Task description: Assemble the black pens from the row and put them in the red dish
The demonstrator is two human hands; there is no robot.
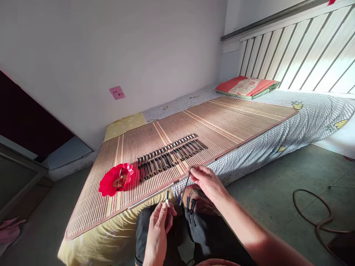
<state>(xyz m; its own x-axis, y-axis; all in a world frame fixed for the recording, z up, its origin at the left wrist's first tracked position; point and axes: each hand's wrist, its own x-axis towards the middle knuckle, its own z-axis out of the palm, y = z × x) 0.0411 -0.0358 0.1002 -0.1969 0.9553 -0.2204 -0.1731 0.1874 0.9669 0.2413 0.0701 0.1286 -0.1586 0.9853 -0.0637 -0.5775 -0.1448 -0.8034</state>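
Observation:
My left hand (161,218) is closed around a pen piece (167,195); its pale and dark end sticks up above my fingers. Between the fingertips of my right hand (205,179) hangs a thin dark rod (185,190), which looks like a pen refill, slanting down to the left. Both hands are over my lap, by the bed's near edge. Beyond them, several dark pens (169,157) lie side by side in a long row on the bamboo mat (199,118). A red scalloped dish (107,184) left of the row holds a pen (120,177).
The mat covers a bed with a checked sheet (313,114) and a yellow cloth (111,236). A folded red and green cushion (246,87) lies at the far end, before the white headboard (307,48). A pink note (117,92) is on the wall. A cable (310,221) coils on the floor.

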